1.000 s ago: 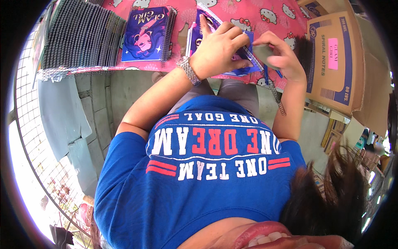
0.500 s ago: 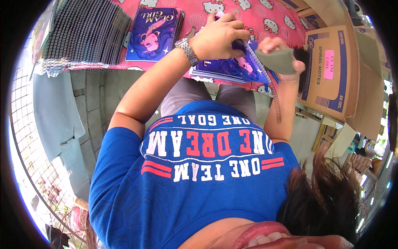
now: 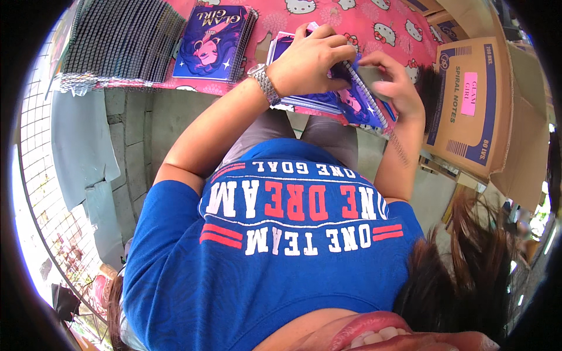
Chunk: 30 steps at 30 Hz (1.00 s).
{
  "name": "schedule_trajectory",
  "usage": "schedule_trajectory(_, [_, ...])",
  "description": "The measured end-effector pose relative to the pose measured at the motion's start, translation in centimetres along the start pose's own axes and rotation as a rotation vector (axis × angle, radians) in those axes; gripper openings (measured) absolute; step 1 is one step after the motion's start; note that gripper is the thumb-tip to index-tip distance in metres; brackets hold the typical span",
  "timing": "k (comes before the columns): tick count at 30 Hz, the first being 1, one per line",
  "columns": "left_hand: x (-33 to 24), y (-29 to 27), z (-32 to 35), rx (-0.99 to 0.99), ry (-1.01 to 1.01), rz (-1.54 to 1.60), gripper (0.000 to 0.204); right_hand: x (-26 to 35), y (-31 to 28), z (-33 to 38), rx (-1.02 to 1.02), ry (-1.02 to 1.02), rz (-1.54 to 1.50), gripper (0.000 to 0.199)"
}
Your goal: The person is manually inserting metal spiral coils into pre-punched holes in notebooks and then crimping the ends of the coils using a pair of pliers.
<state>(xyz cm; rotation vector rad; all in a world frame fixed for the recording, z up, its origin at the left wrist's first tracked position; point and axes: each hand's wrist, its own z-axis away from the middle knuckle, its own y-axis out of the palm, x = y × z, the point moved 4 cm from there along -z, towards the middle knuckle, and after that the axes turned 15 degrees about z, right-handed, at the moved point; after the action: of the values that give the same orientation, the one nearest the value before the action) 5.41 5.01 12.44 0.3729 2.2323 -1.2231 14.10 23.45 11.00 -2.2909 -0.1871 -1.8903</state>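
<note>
A purple spiral notebook [image 3: 360,102] lies on top of a small stack at the near edge of the table, partly hanging over it. My left hand [image 3: 310,58], with a metal watch on its wrist, is pressed down over the notebook's cover and grips it. My right hand [image 3: 391,82] is at the notebook's right edge, fingers pinched at the wire spiral [image 3: 367,88]. A loose length of coil [image 3: 401,149] hangs down along my right forearm. The middle of the cover is hidden under my left hand.
A pink cartoon-print cloth [image 3: 380,26] covers the table. A stack of matching purple notebooks [image 3: 213,41] sits to the left, beside a dark stack of ribbed sheets [image 3: 117,38]. An open cardboard box [image 3: 468,99] stands to the right. A grey block wall [image 3: 132,146] is below the table.
My right hand has shifted from holding the notebook's corner to pinching at its spiral edge. My left hand stays on the cover. The notebook has turned slightly.
</note>
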Motion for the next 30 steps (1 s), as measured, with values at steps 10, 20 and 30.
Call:
schedule_trajectory(10, [0.7, -1.0, 0.3, -0.034, -0.006, 0.079, 0.038, -0.1, 0.0, -2.5, 0.093, 0.211, 0.338, 0.056])
schedule_trajectory(20, [3.7, -3.3, 1.0, 0.043, -0.050, 0.344, 0.029, -0.5, 1.1, -6.1, 0.220, -0.048, 0.037, 0.059])
schedule_trajectory(30, [4.4, -4.0, 1.3, -0.008, -0.124, 0.411, 0.033, -2.0, 0.9, -7.1, 0.182, 0.311, 0.576, 0.060])
